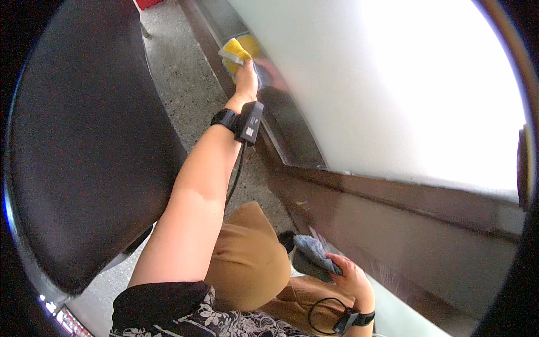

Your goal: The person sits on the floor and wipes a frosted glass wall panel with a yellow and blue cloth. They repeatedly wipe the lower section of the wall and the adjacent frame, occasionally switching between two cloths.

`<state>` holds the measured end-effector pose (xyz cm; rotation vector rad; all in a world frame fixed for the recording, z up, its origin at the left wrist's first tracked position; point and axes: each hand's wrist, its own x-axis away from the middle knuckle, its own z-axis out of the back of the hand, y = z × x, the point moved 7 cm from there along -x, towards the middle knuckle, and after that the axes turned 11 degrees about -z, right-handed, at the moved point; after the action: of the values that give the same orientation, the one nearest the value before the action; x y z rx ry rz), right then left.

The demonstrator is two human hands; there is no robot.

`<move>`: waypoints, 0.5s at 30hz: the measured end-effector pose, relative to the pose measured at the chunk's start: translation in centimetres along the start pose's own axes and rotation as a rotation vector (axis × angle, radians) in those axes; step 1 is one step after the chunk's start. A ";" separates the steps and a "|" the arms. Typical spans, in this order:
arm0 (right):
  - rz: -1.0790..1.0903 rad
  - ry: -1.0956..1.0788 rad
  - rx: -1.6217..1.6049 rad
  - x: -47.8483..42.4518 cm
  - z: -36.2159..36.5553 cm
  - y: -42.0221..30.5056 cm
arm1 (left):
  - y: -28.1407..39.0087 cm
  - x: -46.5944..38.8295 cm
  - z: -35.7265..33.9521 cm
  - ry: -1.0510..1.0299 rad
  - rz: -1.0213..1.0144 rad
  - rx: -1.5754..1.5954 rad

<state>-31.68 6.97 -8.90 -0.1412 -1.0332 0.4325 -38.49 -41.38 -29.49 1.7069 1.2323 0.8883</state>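
My left hand (247,79) grips a folded yellow and grey cloth (238,49). It presses against or close to the lower glass strip (301,130) inside a brown frame, and the glass mirrors both hand and cloth. Lower right, by my knee, my right hand (351,278) holds a bunched blue-grey cloth (313,252) between thumb and fingers. This second cloth is beside the brown panel; whether it touches cannot be told. Frosted white glazing (337,84) rises above the strip.
A large black padded seat or backrest (92,139) stands close on my left. Speckled floor (177,67) runs between it and the brown frame (290,181). My bent knee (257,269) is below. A black cable (238,177) trails from the left wrist device (249,123).
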 end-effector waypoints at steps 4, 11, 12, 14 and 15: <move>-0.111 -0.072 -0.395 0.3 -1.3 3.9 | -6.2 -0.4 0.2 -0.113 0.124 0.010; -0.106 0.043 -0.003 1.4 1.3 -4.0 | -17.4 6.0 7.9 -0.203 0.214 -0.388; -0.115 0.051 0.013 1.8 1.5 -4.6 | -18.6 8.0 8.3 -0.172 0.306 -0.332; -0.088 0.092 0.050 2.5 1.8 -5.4 | -18.4 12.9 7.0 -0.144 0.438 -0.180; -0.015 0.172 0.079 2.7 2.3 -4.9 | -16.7 16.3 3.3 -0.146 0.502 -0.039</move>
<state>-31.07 3.43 -4.00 -0.0986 -0.8470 0.4394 -37.45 -23.49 -44.85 2.0488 0.6915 1.0429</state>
